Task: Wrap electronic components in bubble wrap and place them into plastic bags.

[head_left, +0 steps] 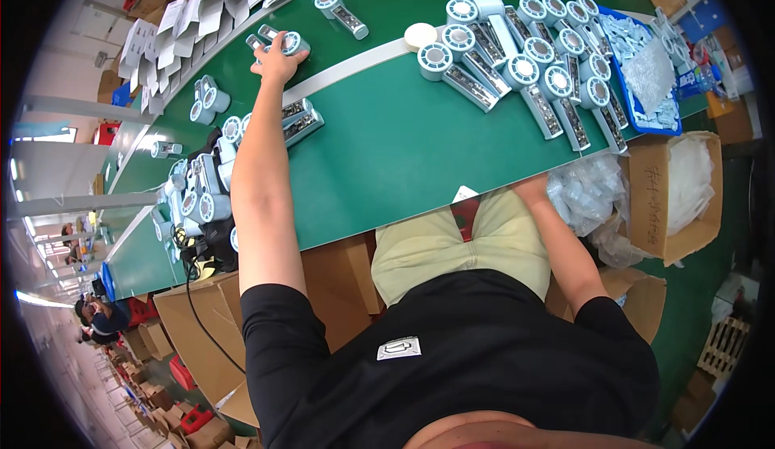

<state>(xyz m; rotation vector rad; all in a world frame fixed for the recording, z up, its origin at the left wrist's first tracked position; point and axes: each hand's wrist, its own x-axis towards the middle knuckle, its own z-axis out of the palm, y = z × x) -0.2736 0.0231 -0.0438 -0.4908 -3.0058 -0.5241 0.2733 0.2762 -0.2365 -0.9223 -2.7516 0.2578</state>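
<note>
My left hand (278, 63) stretches to the far left part of the green table. Its fingers and thumb close round the round head of a light-blue handheld device (294, 43). A second light-blue piece lies against that hand. Beyond it to the right lies a similar device (341, 15) with its handle open, showing dark parts inside. By the table's near edge, beside my lap, is my right hand (530, 188). The edge hides its fingers, so whether it holds anything does not show. Several more devices (557, 83), with round vented heads and open handles, lie grouped at the right.
A cream round disc (420, 36) sits beside the metal strip. At the right stand a blue tray (663, 130) of small pale parts and a carton (646, 199) with clear bags (588, 195). White folded boxes (190, 25) line the far left. More devices (211, 205) crowd the left edge.
</note>
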